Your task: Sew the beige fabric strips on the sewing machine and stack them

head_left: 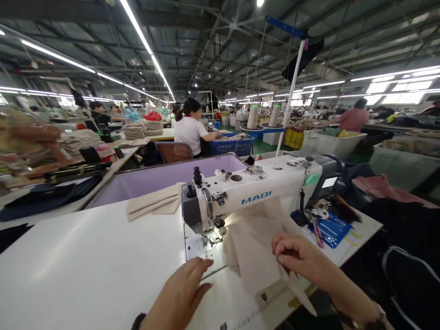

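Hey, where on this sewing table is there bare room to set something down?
The wide white table left of the sewing machine is bare, bordered behind by folded beige pieces. Crowded: by the needle, where the left hand rests flat and the right hand pinches beige fabric, and the blue tool tray.

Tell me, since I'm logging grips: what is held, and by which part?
The right hand pinches the beige fabric at its right edge; the left hand rests flat on the table.
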A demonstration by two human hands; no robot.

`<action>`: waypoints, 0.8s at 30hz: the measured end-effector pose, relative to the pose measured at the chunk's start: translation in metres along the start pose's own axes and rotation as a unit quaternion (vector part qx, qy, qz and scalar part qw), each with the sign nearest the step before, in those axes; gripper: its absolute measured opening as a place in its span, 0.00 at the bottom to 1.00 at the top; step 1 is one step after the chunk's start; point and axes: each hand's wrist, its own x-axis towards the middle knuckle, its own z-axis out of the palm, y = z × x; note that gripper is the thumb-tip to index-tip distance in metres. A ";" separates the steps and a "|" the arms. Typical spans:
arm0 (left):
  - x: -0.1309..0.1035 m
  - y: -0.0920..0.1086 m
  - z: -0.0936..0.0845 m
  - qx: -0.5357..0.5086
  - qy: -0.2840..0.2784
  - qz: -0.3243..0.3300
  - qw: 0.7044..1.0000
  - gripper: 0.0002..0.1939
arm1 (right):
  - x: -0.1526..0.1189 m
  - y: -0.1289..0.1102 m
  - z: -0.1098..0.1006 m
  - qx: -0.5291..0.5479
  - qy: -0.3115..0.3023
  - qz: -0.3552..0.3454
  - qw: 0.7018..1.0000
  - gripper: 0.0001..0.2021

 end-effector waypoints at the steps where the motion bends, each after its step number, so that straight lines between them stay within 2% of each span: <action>1: 0.006 0.010 0.000 0.034 0.033 0.039 0.998 0.14 | -0.001 0.001 0.004 -0.007 -0.004 -0.003 1.000 0.07; 3: 0.019 0.030 0.003 0.075 0.059 0.106 0.990 0.14 | -0.003 0.004 0.011 -0.026 -0.016 -0.009 1.000 0.05; 5: 0.030 0.046 0.008 0.097 0.054 0.155 0.982 0.16 | -0.006 0.007 0.019 -0.048 -0.026 -0.012 0.998 0.04; 8: 0.041 0.058 0.021 0.108 0.023 0.176 0.978 0.20 | -0.011 0.009 0.026 -0.053 -0.038 -0.011 0.998 0.06; 13: 0.047 0.056 0.035 0.070 0.032 0.195 0.978 0.19 | -0.014 0.017 0.021 0.029 -0.058 -0.021 0.998 0.04; 17: 0.052 0.052 0.029 0.029 0.082 0.200 0.976 0.21 | -0.017 0.022 0.012 0.110 -0.053 -0.047 0.991 0.04; 21: 0.052 0.049 0.016 -0.013 0.116 0.217 0.969 0.15 | -0.026 0.015 0.013 0.037 -0.070 -0.044 0.996 0.04; 23: 0.049 0.047 0.010 -0.004 0.087 0.239 0.967 0.13 | -0.031 0.012 0.016 -0.003 -0.096 -0.055 0.994 0.04; 24: 0.046 0.046 0.008 -0.011 0.046 0.234 0.971 0.13 | -0.032 0.011 0.017 -0.019 -0.111 -0.066 0.991 0.05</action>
